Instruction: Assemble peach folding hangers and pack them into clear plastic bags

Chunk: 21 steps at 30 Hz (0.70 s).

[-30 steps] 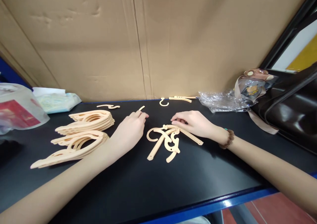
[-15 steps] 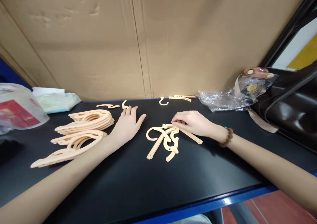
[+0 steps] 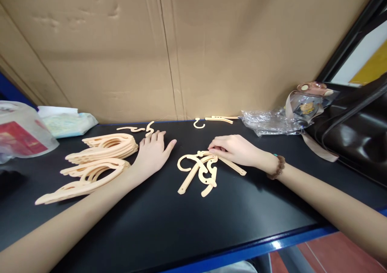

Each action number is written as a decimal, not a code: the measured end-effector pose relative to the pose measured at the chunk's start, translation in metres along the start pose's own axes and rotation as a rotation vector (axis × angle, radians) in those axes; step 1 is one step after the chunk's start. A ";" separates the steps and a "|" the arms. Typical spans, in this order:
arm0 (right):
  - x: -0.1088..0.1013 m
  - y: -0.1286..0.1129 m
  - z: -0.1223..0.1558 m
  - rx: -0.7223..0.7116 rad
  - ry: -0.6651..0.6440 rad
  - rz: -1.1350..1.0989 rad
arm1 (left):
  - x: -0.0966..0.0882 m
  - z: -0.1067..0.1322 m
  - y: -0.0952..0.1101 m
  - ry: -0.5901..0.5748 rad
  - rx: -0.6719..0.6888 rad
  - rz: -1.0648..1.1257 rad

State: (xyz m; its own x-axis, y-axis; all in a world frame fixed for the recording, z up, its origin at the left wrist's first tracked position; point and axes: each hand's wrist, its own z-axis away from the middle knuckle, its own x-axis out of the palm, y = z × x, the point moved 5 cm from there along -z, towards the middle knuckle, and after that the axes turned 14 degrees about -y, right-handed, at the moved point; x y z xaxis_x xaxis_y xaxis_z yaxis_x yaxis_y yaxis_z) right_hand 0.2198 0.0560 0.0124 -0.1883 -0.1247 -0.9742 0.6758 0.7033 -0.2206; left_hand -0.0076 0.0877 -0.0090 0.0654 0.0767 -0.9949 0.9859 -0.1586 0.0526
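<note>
Hanger parts (image 3: 190,178) touch right hand (image 3: 234,149), grip unclear; left hand (image 3: 152,156) lies spread; contents of bottle (image 3: 306,107) indistinct.

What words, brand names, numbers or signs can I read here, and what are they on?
None can be read.
Red patch on the whitish item at far left: no legible words.
Pale soft pack behind it: print too faint and blurred.
Cartoon print on the clear bottle: any lettering is too small.
Hanger parts by the right hand: no lettering visible.
</note>
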 end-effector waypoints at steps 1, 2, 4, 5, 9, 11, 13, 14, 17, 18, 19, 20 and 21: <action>0.000 0.000 0.000 0.003 -0.003 0.002 | 0.001 -0.001 -0.001 0.002 0.002 0.003; 0.001 0.001 0.000 0.007 -0.007 0.006 | 0.001 -0.001 -0.001 0.006 0.005 0.001; 0.002 0.002 -0.001 0.019 -0.016 0.012 | 0.002 -0.002 0.000 0.017 0.023 -0.003; 0.002 0.003 -0.001 0.024 -0.021 0.013 | 0.002 -0.002 0.000 0.018 0.036 0.004; 0.002 0.002 -0.001 0.004 -0.025 0.021 | 0.005 -0.005 -0.004 -0.027 0.016 0.085; 0.002 0.001 -0.001 -0.012 -0.029 0.030 | 0.008 -0.007 -0.008 -0.041 -0.023 0.114; 0.002 0.000 -0.001 -0.016 -0.035 0.035 | 0.010 -0.009 -0.011 -0.037 -0.037 0.126; 0.002 0.000 -0.001 -0.015 -0.037 0.036 | 0.011 -0.010 -0.012 -0.033 -0.037 0.130; 0.002 0.001 0.000 0.001 -0.031 0.027 | 0.009 -0.008 -0.011 -0.017 -0.019 0.125; 0.002 0.002 0.000 0.010 -0.022 0.024 | 0.007 -0.006 -0.007 -0.001 0.020 0.126; 0.001 0.002 0.000 0.019 -0.008 0.027 | 0.003 -0.004 -0.003 0.024 0.083 0.134; 0.000 0.003 0.000 0.023 0.013 0.039 | -0.002 0.000 0.003 0.052 0.168 0.152; 0.000 0.003 0.000 0.021 0.037 0.059 | -0.007 0.005 0.011 0.077 0.270 0.176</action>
State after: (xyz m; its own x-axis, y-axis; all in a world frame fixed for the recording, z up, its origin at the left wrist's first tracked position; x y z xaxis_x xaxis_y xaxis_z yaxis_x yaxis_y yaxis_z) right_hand 0.2215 0.0583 0.0122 -0.1734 -0.0569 -0.9832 0.7012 0.6938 -0.1639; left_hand 0.0017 0.0804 -0.0024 0.2525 0.0974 -0.9627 0.8828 -0.4305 0.1880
